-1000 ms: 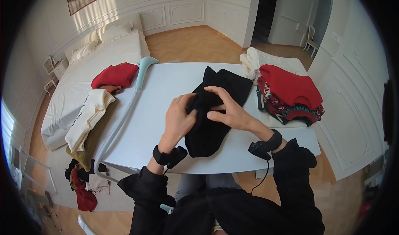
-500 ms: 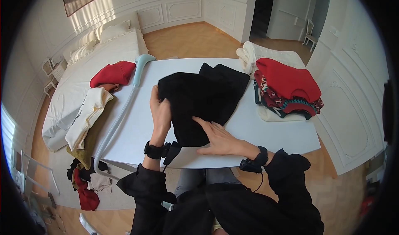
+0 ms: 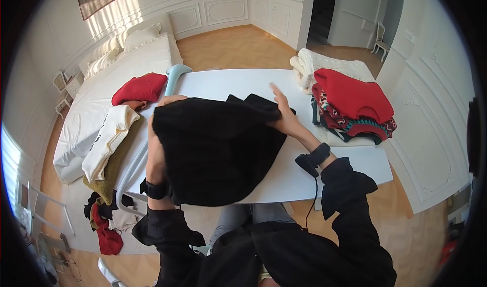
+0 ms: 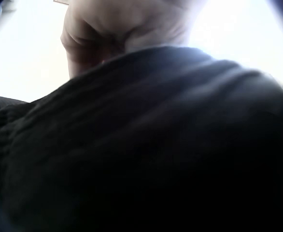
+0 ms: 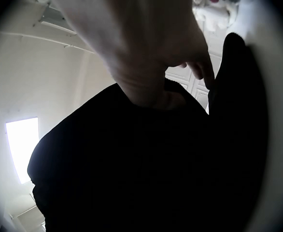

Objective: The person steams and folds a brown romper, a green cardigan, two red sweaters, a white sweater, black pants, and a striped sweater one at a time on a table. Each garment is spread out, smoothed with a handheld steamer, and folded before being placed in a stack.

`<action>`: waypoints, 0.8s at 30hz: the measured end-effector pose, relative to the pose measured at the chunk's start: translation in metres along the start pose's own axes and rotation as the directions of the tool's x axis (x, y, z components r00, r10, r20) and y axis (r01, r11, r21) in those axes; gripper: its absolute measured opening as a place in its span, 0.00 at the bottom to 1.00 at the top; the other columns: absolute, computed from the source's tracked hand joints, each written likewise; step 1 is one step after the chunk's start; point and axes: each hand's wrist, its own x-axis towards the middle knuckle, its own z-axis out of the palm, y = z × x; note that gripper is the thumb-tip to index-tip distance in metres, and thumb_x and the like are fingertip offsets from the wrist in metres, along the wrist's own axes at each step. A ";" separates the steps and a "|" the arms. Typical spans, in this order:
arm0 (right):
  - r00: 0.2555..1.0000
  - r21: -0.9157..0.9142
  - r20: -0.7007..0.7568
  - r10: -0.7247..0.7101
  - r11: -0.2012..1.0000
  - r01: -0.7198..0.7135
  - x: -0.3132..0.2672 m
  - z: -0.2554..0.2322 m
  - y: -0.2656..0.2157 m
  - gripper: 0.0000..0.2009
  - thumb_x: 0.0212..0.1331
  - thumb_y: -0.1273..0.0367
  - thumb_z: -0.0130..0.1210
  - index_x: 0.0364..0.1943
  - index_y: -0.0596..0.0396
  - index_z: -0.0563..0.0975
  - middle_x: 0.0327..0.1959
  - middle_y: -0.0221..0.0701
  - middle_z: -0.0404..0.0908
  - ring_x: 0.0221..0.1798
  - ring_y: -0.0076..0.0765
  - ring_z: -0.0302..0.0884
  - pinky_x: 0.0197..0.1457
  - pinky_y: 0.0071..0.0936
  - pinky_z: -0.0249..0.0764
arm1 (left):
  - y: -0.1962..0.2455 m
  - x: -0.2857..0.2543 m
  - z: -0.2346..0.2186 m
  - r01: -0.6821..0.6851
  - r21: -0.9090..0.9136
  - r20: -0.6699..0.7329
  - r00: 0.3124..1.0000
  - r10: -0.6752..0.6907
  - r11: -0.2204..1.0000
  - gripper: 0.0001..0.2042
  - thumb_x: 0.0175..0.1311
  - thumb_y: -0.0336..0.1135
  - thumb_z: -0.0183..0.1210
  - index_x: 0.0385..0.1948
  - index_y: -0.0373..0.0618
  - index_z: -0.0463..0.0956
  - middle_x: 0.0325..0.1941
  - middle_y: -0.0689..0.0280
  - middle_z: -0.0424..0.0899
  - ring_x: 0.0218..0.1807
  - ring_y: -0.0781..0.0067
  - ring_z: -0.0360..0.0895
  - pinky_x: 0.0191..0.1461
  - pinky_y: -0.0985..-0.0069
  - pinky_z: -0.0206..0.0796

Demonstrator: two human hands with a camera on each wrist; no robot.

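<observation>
A black garment (image 3: 223,150), folded over on itself, covers the middle of the table, its near part raised toward the body. My left hand (image 3: 158,140) grips its left edge, with the fingers mostly behind the cloth. The same cloth (image 4: 146,140) fills most of the left wrist view, below the left hand (image 4: 127,24). Over at the far right edge of the garment is my right hand (image 3: 286,115), its index finger straight and raised. In the right wrist view, the right hand's (image 5: 151,53) thumb lies against the cloth while its fingers stand apart from it.
Folded sweaters, a red one (image 3: 350,97) on top, are stacked on the table's (image 3: 350,165) right, beside a white knit (image 3: 335,66). A pale blue steamer head (image 3: 176,74) and its hose lie at the left. Beyond are loose clothes (image 3: 106,145) and a bed (image 3: 147,59).
The black garment has spread wider and its left part has come up toward the body. My left hand moved left with its edge; my right hand went from the near edge to the far right edge.
</observation>
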 end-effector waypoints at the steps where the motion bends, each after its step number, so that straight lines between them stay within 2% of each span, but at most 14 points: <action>1: 0.954 -0.226 0.073 -0.292 0.926 0.301 0.003 0.002 0.006 0.47 0.38 0.80 0.66 0.68 0.45 0.55 0.66 0.45 0.57 0.62 0.54 0.65 0.63 0.42 0.65 | -0.001 -0.001 -0.002 0.007 -0.016 -0.001 1.000 -0.007 1.000 0.14 0.64 0.26 0.50 0.51 0.37 0.71 0.47 0.64 0.77 0.49 0.77 0.74 0.55 0.79 0.66; 2: 0.923 -0.153 0.211 -0.322 0.922 0.356 0.007 0.001 -0.003 0.37 0.35 0.78 0.69 0.58 0.51 0.70 0.66 0.38 0.63 0.66 0.52 0.61 0.70 0.41 0.57 | -0.002 -0.012 -0.005 0.014 -0.033 -0.003 1.000 -0.014 0.999 0.14 0.64 0.26 0.50 0.51 0.37 0.70 0.48 0.63 0.77 0.49 0.76 0.74 0.55 0.79 0.66; 5: 0.905 0.099 0.235 -0.355 0.935 0.341 0.005 0.002 -0.015 0.28 0.38 0.78 0.68 0.51 0.54 0.74 0.60 0.36 0.71 0.65 0.48 0.64 0.67 0.36 0.61 | -0.004 -0.036 -0.016 0.030 -0.082 -0.010 0.999 -0.031 0.996 0.14 0.65 0.27 0.50 0.53 0.37 0.69 0.50 0.62 0.76 0.51 0.75 0.73 0.56 0.78 0.66; 8: 0.964 0.337 0.194 -0.184 0.935 0.110 0.008 -0.030 -0.050 0.21 0.45 0.80 0.62 0.48 0.56 0.76 0.54 0.33 0.76 0.57 0.35 0.71 0.62 0.30 0.65 | -0.007 -0.060 -0.037 0.041 -0.133 -0.018 0.999 -0.044 0.990 0.15 0.67 0.27 0.49 0.54 0.37 0.68 0.52 0.61 0.75 0.52 0.74 0.72 0.57 0.78 0.66; 9: 0.984 0.468 0.163 -0.069 0.883 -0.016 0.009 -0.043 -0.059 0.21 0.45 0.80 0.61 0.49 0.57 0.76 0.48 0.29 0.79 0.51 0.29 0.74 0.57 0.25 0.68 | -0.008 -0.050 -0.043 0.047 -0.151 -0.018 0.999 -0.051 0.987 0.15 0.67 0.28 0.49 0.55 0.37 0.68 0.53 0.61 0.74 0.53 0.74 0.72 0.57 0.77 0.65; 10: 0.994 0.514 0.108 0.025 0.855 -0.077 0.009 -0.058 -0.068 0.19 0.48 0.80 0.60 0.48 0.59 0.76 0.46 0.28 0.80 0.48 0.26 0.74 0.54 0.23 0.69 | 0.002 0.078 -0.073 0.056 -0.169 -0.017 0.998 -0.059 0.984 0.15 0.67 0.28 0.49 0.55 0.37 0.67 0.54 0.60 0.74 0.53 0.74 0.72 0.58 0.77 0.65; 11: 0.991 0.560 0.056 0.124 0.818 -0.134 0.009 -0.073 -0.078 0.18 0.50 0.79 0.58 0.48 0.60 0.76 0.43 0.27 0.80 0.45 0.22 0.74 0.52 0.21 0.70 | -0.010 -0.045 -0.061 0.066 -0.188 -0.013 0.998 -0.069 0.980 0.16 0.68 0.28 0.49 0.56 0.37 0.67 0.55 0.60 0.74 0.54 0.73 0.72 0.58 0.77 0.65; 15: 0.971 0.539 -0.238 0.005 0.833 0.128 0.024 -0.113 -0.128 0.16 0.52 0.73 0.59 0.46 0.63 0.76 0.40 0.27 0.80 0.41 0.21 0.75 0.47 0.20 0.71 | -0.012 0.033 -0.112 0.099 -0.274 -0.003 0.995 -0.104 0.957 0.17 0.69 0.29 0.48 0.58 0.37 0.66 0.58 0.59 0.72 0.56 0.72 0.71 0.59 0.76 0.65; 17: 0.970 0.394 -0.244 -0.017 0.912 0.115 0.044 -0.123 -0.121 0.15 0.53 0.68 0.60 0.42 0.62 0.76 0.37 0.32 0.81 0.39 0.26 0.77 0.45 0.23 0.72 | -0.014 0.073 -0.127 0.112 -0.322 -0.014 0.992 -0.123 0.940 0.17 0.70 0.30 0.48 0.59 0.37 0.65 0.59 0.58 0.71 0.57 0.71 0.70 0.60 0.76 0.64; 18: 0.968 0.067 -0.251 -0.017 0.997 0.035 0.057 -0.123 -0.108 0.15 0.54 0.65 0.60 0.40 0.61 0.76 0.34 0.35 0.80 0.37 0.32 0.76 0.44 0.26 0.72 | -0.034 0.091 -0.134 -0.061 0.456 -0.100 0.988 0.119 0.888 0.16 0.69 0.29 0.49 0.56 0.37 0.67 0.58 0.57 0.74 0.55 0.73 0.73 0.57 0.75 0.66; 19: 0.967 -0.266 -0.255 -0.020 0.963 -0.050 0.065 -0.120 -0.093 0.15 0.54 0.62 0.60 0.37 0.60 0.75 0.31 0.39 0.79 0.35 0.38 0.76 0.43 0.29 0.72 | -0.039 0.126 -0.137 -0.058 0.615 -0.018 0.996 0.088 0.787 0.15 0.67 0.29 0.51 0.54 0.37 0.69 0.55 0.56 0.76 0.53 0.71 0.75 0.55 0.74 0.68; 20: 0.969 -0.370 -0.198 0.145 0.905 -0.211 0.069 -0.116 -0.077 0.18 0.54 0.58 0.60 0.39 0.58 0.73 0.31 0.44 0.76 0.37 0.51 0.75 0.43 0.37 0.71 | -0.042 0.151 -0.139 -0.080 0.751 0.066 0.997 0.046 0.656 0.14 0.66 0.29 0.52 0.52 0.38 0.70 0.52 0.55 0.78 0.51 0.68 0.77 0.53 0.73 0.69; 21: 0.983 -0.496 -0.177 0.050 0.858 -0.133 0.062 -0.112 -0.058 0.21 0.53 0.59 0.60 0.46 0.57 0.70 0.38 0.46 0.76 0.43 0.54 0.75 0.47 0.42 0.71 | -0.036 0.144 -0.119 -0.048 0.896 -0.031 0.985 0.170 0.442 0.12 0.62 0.27 0.54 0.48 0.40 0.72 0.45 0.51 0.80 0.47 0.59 0.79 0.48 0.70 0.70; 24: 0.992 -0.528 -0.094 0.088 0.840 -0.125 0.044 -0.103 -0.021 0.23 0.53 0.60 0.58 0.50 0.57 0.69 0.46 0.50 0.75 0.49 0.54 0.74 0.52 0.42 0.70 | -0.052 0.122 -0.090 -0.150 0.937 0.003 0.907 0.422 0.314 0.14 0.58 0.27 0.54 0.48 0.43 0.73 0.42 0.51 0.80 0.45 0.51 0.78 0.47 0.62 0.69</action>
